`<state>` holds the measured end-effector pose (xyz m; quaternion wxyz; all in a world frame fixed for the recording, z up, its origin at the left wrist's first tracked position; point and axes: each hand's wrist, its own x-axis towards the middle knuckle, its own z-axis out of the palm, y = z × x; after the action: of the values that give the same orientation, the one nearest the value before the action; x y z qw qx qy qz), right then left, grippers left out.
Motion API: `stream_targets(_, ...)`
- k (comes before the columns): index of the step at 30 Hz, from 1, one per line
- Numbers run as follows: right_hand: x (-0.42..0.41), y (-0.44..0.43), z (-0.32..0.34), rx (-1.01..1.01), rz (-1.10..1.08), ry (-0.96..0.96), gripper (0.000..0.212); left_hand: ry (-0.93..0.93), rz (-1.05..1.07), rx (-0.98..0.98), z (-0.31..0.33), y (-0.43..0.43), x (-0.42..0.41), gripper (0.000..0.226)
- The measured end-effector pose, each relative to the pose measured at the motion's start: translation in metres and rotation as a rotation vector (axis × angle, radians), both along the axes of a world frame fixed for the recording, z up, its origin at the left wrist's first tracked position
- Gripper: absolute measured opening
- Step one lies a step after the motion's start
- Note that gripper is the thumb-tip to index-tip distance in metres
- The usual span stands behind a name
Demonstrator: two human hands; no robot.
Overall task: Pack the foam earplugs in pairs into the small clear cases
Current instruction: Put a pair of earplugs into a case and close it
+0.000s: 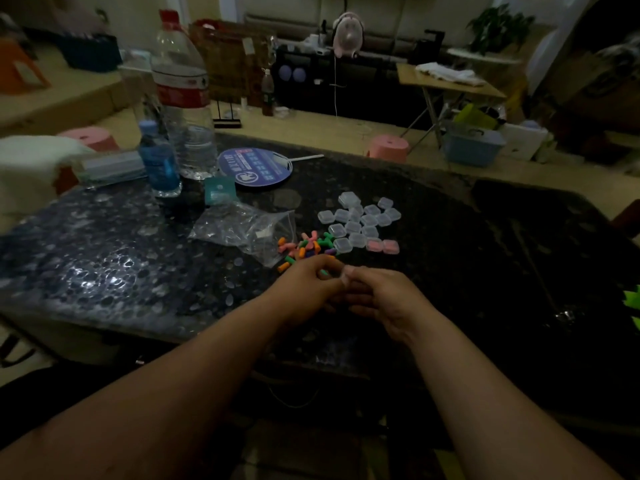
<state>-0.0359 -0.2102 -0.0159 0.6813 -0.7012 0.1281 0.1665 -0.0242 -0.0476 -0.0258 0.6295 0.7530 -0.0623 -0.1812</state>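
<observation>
My two hands meet low over the dark, shiny counter [485, 271], right in front of me. My left hand [308, 284] has its fingers curled in. The first finger and thumb pinch a green earplug [323, 272], and only a little bit of it peeks out. My right hand [381, 296] touches my left hand at the fingertips. Its fingers are curled too, and its thumb points up. I cannot tell if my right fingers hold something, because the light is dim and the fingers hide the spot.

Just past my left hand lies a small heap of earplugs [304, 247] on the counter. They are orange, pink, green and purple, all mixed up. Just beside the heap, to the right, sits a bunch of small clear cases [360, 220], packed close and touching each other. Two pink-filled cases [382, 245] sit at the near right edge of the bunch.

A crinkly plastic bag [242, 226] lies to the left of the heap, touching it. Farther back on the counter stand a big water bottle [183, 98] with a red label and a small blue bottle [159, 161]. Near them lie a round blue fan [256, 166] and a little teal packet [220, 190]
</observation>
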Motion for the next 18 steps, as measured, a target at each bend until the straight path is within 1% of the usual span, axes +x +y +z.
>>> stream_targets(6,0.005,-0.001,-0.003,-0.024,0.053,0.051,0.012,0.177,-0.040,-0.083,0.004,0.011,0.001,0.028)
stream_targets(9,0.008,-0.003,-0.003,-0.030,0.077,0.053,0.018,0.204,-0.047,-0.099,0.008,0.012,0.001,0.028)
stream_targets(12,0.009,-0.006,-0.003,-0.018,0.071,0.033,0.017,0.225,-0.067,-0.087,0.011,0.014,0.003,0.030)
stream_targets(15,0.010,-0.009,-0.002,-0.006,0.046,0.041,0.025,0.233,-0.107,-0.096,0.011,0.013,0.004,0.030)
stream_targets(18,0.009,-0.010,0.002,-0.002,0.063,0.056,0.026,0.231,-0.125,-0.109,0.012,0.015,0.003,0.028)
